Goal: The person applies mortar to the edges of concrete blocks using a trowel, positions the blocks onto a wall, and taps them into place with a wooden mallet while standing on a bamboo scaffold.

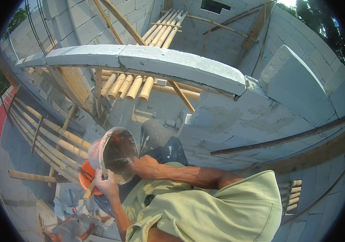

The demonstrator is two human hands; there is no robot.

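L hand (107, 184) grips mortar bucket (116, 155) rim, frame centre-left; R hand (145, 166) curled inside, scooping. Top block course (140, 60) laid, more mortar left.

Rough matt concrete blocks (180, 66), smooth bamboo poles (128, 86), mortar-smeared plastic bucket (116, 155).

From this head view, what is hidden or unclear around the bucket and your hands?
- Right hand: fingertips hidden inside the bucket; any tool cannot be told.
- Bucket contents: shadowed grey smear, amount unclear.
- Left hand: palm hidden behind the bucket rim.
- Orange object: mostly covered by the bucket.
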